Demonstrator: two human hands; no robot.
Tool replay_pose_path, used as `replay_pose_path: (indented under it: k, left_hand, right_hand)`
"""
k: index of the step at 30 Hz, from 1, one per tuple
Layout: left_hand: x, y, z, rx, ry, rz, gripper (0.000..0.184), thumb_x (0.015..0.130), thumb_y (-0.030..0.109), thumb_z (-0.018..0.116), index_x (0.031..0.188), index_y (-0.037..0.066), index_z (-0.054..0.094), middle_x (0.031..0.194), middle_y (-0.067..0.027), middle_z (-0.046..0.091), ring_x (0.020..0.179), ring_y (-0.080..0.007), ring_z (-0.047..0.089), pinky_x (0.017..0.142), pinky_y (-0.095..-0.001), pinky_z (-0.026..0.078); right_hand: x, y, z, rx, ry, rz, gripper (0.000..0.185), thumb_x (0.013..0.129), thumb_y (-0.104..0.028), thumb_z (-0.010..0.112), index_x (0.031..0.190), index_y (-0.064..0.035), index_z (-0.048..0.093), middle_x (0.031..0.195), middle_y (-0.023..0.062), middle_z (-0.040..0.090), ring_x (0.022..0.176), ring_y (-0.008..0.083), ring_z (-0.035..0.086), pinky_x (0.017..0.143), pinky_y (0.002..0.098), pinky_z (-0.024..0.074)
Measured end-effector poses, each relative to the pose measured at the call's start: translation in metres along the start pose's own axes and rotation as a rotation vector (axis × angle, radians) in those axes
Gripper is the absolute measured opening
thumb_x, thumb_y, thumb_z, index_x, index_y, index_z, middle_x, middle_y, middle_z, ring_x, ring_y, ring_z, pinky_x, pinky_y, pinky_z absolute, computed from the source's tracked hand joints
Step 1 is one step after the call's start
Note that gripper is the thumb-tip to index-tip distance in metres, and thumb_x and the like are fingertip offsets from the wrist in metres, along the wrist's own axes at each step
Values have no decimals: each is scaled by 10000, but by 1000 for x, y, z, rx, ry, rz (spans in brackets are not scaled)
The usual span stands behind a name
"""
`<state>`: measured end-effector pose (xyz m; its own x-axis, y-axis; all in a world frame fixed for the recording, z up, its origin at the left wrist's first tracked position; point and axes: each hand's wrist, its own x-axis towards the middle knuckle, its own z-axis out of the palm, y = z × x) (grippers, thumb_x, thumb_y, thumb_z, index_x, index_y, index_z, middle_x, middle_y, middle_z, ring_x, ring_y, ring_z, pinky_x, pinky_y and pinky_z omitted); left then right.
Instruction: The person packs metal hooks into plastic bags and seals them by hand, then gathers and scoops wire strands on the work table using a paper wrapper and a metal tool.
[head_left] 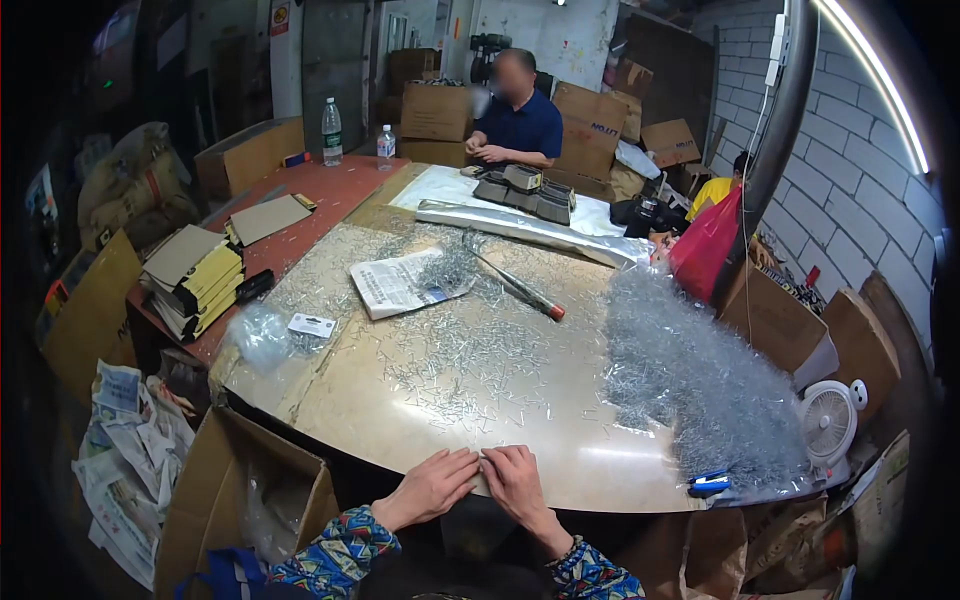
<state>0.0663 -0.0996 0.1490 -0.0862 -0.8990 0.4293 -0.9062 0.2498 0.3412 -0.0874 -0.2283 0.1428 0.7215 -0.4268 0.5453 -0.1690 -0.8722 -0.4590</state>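
At the front edge of the pale worktop (570,458), my left hand (437,487) and my right hand (515,484) rest close together, fingertips nearly meeting. The fingers of both are bent and together over the edge; whatever they may pinch is too small to make out. Small metal pieces (465,365) lie scattered just beyond my hands. Farther back, a folded printed sheet (395,285) carries a heap of the same pieces, and a long tool with a red end (530,296) lies beside it.
A large pile of clear small bags (690,370) covers the right side, with a blue stapler (708,485) and a white fan (828,425) near it. An open cardboard box (215,490) stands at lower left. A person (517,120) sits across the table.
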Motion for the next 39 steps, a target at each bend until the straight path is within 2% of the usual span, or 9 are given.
replay_pose_path:
  k: [11,14,18,23,27,31,35,36,39]
  left_hand:
    - [39,-32,14,86,121,-177,383,907,147,592,1248,-18,537,1322,-199,531,1257,-339,488,1055,-438,394]
    - [30,-18,3,-18,372,-246,355,879,92,620,1201,-44,561,1303,-217,537,1225,-359,515,1029,-418,435]
    - [-8,-8,6,-223,678,-396,288,872,49,642,1151,-17,617,1139,-185,630,1089,-333,597,940,-392,485]
    - [-55,-65,-37,93,686,-611,152,889,96,597,976,-18,647,976,-195,637,950,-368,591,841,-419,481]
    - [-78,-159,-75,452,622,-726,91,856,57,536,899,2,596,964,-172,592,974,-374,536,855,-449,447]
    - [-85,-195,-95,606,533,-826,162,845,106,570,976,18,534,1023,-177,527,1019,-366,508,872,-463,436]
    - [-84,-206,-99,701,489,-878,438,909,275,569,1222,-25,503,1312,-222,492,1266,-403,426,1040,-493,367]
    - [-88,-212,-98,640,342,-979,518,939,330,526,1298,-39,469,1417,-231,430,1352,-391,358,1108,-516,287]
    - [-89,-203,-95,541,263,-946,494,951,342,500,1271,-35,488,1397,-229,453,1334,-366,385,1114,-523,268]
  right_hand:
    - [12,-10,-2,4,31,-55,293,849,-61,620,1130,16,585,1088,176,625,1039,344,580,893,424,455]
    - [7,-3,4,-36,40,-44,287,837,-45,619,1111,26,571,1051,201,618,980,384,582,861,449,459]
    - [2,-7,8,-15,51,-3,221,859,-29,616,1074,23,627,1007,180,639,953,344,586,852,421,467]
    - [2,-7,4,-19,45,0,213,855,-31,635,1065,5,640,988,144,652,950,323,593,848,406,471]
    - [3,-7,7,-20,70,11,206,848,-30,646,1053,-4,648,972,130,659,945,312,599,841,396,471]
    - [5,-10,2,-34,68,24,163,864,-40,631,1019,5,653,960,141,662,923,316,604,839,392,478]
    - [8,-11,6,-31,68,17,157,866,-30,626,1016,8,656,950,145,663,919,318,605,835,393,481]
    - [6,-11,5,-33,62,17,157,865,-25,625,1015,9,656,947,147,663,918,318,605,833,392,483]
    - [6,-9,6,-45,50,6,158,859,-6,626,1013,12,656,938,148,663,912,319,603,828,390,485]
